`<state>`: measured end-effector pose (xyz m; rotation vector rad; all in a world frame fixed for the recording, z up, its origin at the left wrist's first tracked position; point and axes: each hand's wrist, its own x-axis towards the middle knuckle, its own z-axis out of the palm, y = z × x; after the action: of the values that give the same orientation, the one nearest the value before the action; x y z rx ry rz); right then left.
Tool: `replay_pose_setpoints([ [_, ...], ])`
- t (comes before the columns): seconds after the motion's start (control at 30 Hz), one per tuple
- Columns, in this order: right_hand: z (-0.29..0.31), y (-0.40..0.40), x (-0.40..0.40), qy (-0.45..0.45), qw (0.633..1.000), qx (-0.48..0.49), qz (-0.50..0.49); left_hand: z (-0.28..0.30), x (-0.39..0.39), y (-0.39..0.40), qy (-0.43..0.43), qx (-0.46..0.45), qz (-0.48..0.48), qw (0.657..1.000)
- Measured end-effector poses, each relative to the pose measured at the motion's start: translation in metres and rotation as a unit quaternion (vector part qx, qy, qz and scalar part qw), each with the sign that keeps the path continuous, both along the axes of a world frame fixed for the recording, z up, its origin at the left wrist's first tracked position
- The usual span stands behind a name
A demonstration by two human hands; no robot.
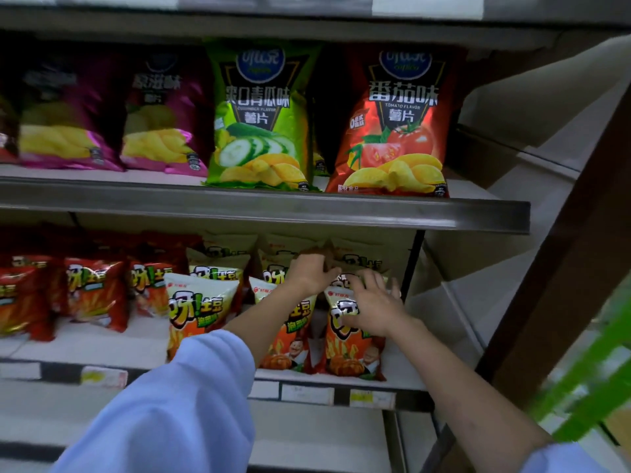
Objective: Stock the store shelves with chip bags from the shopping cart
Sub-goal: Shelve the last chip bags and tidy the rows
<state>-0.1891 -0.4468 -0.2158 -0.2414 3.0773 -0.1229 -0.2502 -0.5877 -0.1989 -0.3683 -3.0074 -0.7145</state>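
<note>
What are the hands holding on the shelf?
The left hand pinches the top edge of a white-topped chip bag standing at the back. The right hand rests with spread fingers on the upper front of the front bag, not gripping it.

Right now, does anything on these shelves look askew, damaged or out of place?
Nothing looks damaged or spilled. The green cucumber bag and the red tomato bag stand upright on the upper shelf. Below, both hands, left hand and right hand, are on the white-and-orange bags, whose right-hand rows sit a little uneven.
</note>
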Motion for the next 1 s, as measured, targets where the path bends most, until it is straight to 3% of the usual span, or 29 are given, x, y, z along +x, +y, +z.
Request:
replay_pose_setpoints([
  [0.4, 0.079, -0.042, 0.109, 0.092, 0.991, -0.071, -0.059, 0.056, 0.098, -0.045, 0.117, 0.115, -0.074, 0.984],
  [0.7, 0.148, -0.036, 0.138, 0.246, 0.955, -0.159, -0.046, 0.133, 0.141, -0.034, 0.270, 0.231, -0.089, 0.930],
  [0.83, 0.170, -0.020, 0.125, 0.309, 0.920, -0.234, -0.054, 0.156, 0.131, -0.024, 0.262, 0.242, -0.079, 0.931],
  [1.0, 0.182, 0.008, 0.096, 0.295, 0.892, -0.324, -0.113, 0.162, 0.106, -0.010, 0.220, 0.216, -0.064, 0.949],
])
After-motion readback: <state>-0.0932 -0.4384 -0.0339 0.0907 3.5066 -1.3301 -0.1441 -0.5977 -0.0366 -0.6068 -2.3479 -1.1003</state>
